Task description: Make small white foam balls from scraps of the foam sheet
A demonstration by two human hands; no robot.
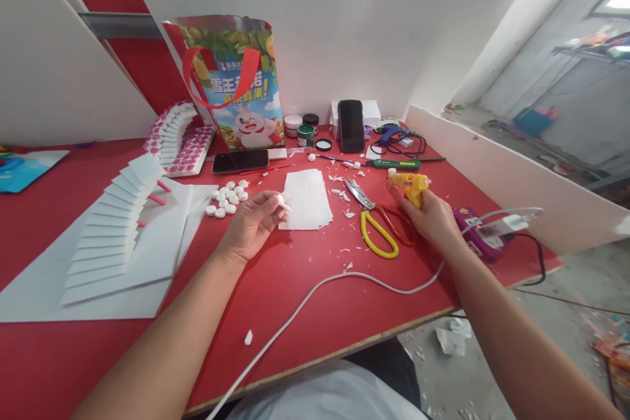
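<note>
My left hand [253, 223] pinches a small white piece [281, 199] over the left edge of a stack of white paper [308, 200]. My right hand [433, 218] is wrapped round the handle of a yellow glue gun [414, 185], whose nozzle points left. Several round white pieces [225, 199] lie in a cluster left of the paper. Scissors [378, 231] with one yellow and one red handle rest open between the paper and my right hand. White scraps are scattered near their blades.
A fanned white stair-like model [111, 230] lies at left. Behind are a colourful bag [246, 92], a dark phone [241, 161], paint jars [305, 136] and an upright black phone [351, 125]. A white cable [315, 292] crosses the red table [295, 335] to a purple power block [480, 233].
</note>
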